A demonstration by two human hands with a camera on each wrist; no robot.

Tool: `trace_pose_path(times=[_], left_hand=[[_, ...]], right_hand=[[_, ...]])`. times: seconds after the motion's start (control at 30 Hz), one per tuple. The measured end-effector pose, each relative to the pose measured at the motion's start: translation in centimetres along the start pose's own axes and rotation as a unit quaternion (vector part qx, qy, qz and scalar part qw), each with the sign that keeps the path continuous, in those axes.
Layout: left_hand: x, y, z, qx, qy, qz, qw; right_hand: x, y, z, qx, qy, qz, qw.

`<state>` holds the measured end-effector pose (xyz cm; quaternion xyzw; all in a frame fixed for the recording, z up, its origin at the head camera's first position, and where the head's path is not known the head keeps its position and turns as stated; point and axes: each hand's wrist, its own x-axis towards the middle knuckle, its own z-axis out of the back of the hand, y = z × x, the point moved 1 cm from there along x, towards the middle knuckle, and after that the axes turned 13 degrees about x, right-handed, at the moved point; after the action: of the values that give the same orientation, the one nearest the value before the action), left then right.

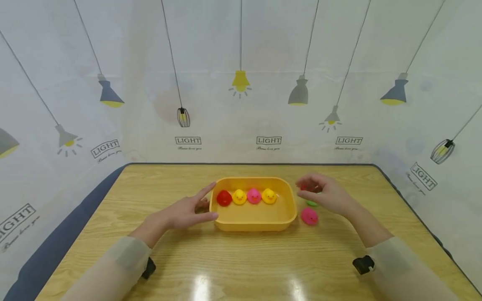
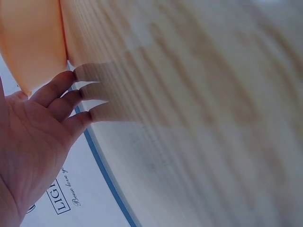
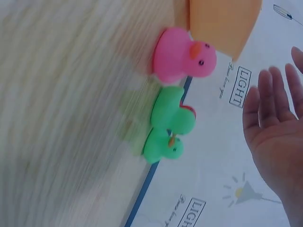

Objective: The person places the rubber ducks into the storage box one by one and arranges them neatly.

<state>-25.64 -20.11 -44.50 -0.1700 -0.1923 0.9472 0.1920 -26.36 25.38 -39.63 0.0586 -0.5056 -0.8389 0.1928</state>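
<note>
A yellow plastic tray (image 1: 248,226) stands on the table, with a row of rubber ducks in it: a red duck (image 1: 224,198), a yellow duck (image 1: 239,197), a pink duck (image 1: 254,196) and another yellow duck (image 1: 269,196). My left hand (image 1: 182,212) touches the tray's left end, thumb and index finger spread along its corners. Right of the tray, my right hand (image 1: 326,195) hovers above loose ducks, fingers extended and holding nothing visible. Below it are a pink duck (image 3: 173,56) and two green ducks (image 3: 165,111). Something red (image 3: 188,111) shows behind one green duck, mostly hidden.
The wooden table (image 1: 241,259) has a dark blue edge (image 1: 248,164) at the back. A pale curtain (image 1: 226,46) printed with lamps surrounds it on the far side and both flanks. Dark wrist straps (image 1: 363,264) sit near the sleeves.
</note>
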Motion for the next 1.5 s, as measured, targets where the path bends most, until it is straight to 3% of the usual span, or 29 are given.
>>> trace_pose_path(times=[0.23, 0.6, 0.93, 1.3, 1.5], left_hand=[[0.0, 0.1, 0.0, -0.004, 0.001, 0.002, 1.0000], [0.1, 0.1, -0.1, -0.001, 0.003, 0.001, 1.0000], [0.2, 0.2, -0.2, 0.002, 0.000, 0.002, 1.0000], [0.1, 0.4, -0.1, 0.003, -0.006, -0.010, 0.9999], [0.0, 0.3, -0.1, 0.007, -0.007, -0.014, 0.9998]], right_hand=[[-3.4, -1.0, 1.8, 0.006, 0.021, 0.000, 0.9998], [-6.4, -3.5, 3.0, -0.019, 0.037, -0.043, 0.9982], [-6.4, -4.6, 3.2, -0.001, 0.054, -0.058, 0.9968], [-4.8, -5.0, 2.9, -0.014, 0.115, -0.052, 0.9919], [-4.2, -5.0, 2.3, -0.018, 0.126, -0.061, 0.9900]])
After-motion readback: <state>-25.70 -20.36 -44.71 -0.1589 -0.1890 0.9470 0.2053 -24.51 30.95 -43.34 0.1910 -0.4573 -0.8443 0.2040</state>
